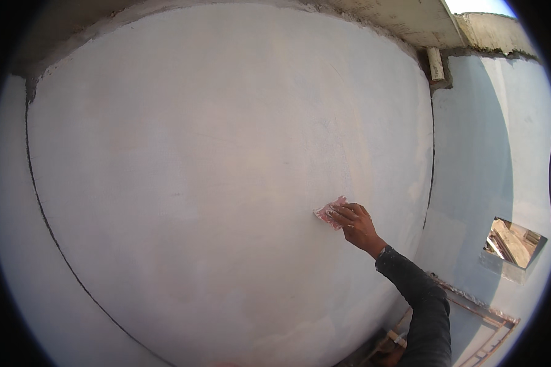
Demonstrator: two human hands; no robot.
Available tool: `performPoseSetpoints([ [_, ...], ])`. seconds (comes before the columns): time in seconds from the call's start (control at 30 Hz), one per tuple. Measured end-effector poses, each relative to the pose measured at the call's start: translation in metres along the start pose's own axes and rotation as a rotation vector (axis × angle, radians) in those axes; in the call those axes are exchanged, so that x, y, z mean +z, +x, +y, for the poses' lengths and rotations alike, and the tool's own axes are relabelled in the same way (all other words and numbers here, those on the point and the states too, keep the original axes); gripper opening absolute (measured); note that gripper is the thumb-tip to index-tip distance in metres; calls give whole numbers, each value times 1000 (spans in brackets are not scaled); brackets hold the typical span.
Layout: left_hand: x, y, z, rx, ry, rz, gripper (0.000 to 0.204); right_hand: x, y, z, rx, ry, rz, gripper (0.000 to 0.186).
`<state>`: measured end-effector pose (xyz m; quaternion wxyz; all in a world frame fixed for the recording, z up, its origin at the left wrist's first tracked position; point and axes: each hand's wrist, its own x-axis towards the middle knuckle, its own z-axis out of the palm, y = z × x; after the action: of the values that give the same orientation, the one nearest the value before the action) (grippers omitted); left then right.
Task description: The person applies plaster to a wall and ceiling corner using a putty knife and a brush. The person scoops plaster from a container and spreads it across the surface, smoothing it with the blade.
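Note:
My right hand (pixel 356 225), in a dark sleeve, reaches up from the lower right and presses a crumpled pink, white-smeared sheet (pixel 329 213) against the pale plastered wall (pixel 196 153). Its fingers are bent over the sheet, slightly right of the wall's middle. The wall surface is blotchy, with faint streaks and scuffs around the hand. I cannot make out my left hand.
Dark cracks run down both corners. A concrete ledge (pixel 379 27) spans the top, with a short pipe (pixel 435 63) at upper right. The right wall (pixel 471 153) has a small opening (pixel 511 241), above a rusty metal frame (pixel 480 312). Dim objects (pixel 397 339) lie beside my forearm.

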<state>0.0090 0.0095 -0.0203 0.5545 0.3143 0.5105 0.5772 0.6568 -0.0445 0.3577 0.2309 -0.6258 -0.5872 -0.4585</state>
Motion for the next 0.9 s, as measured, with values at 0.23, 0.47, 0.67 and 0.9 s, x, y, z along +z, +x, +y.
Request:
performPoseSetpoints([
  [0.23, 12, -16, 14, 12, -60, 31, 57, -114, 216, 62, 117, 13, 571, 35],
  [0.47, -2, -12, 27, -139, -139, 79, 57, -208, 463, 87, -71, -226, 620, 38],
  [0.67, 6, -22, 37, -128, -131, 66, 58, -172, 416, 114, -202, -210, 428, 44],
  [0.9, 4, -19, 22, -53, -48, 38, 58, -39, 156, 103, -18, -80, 354, 57],
])
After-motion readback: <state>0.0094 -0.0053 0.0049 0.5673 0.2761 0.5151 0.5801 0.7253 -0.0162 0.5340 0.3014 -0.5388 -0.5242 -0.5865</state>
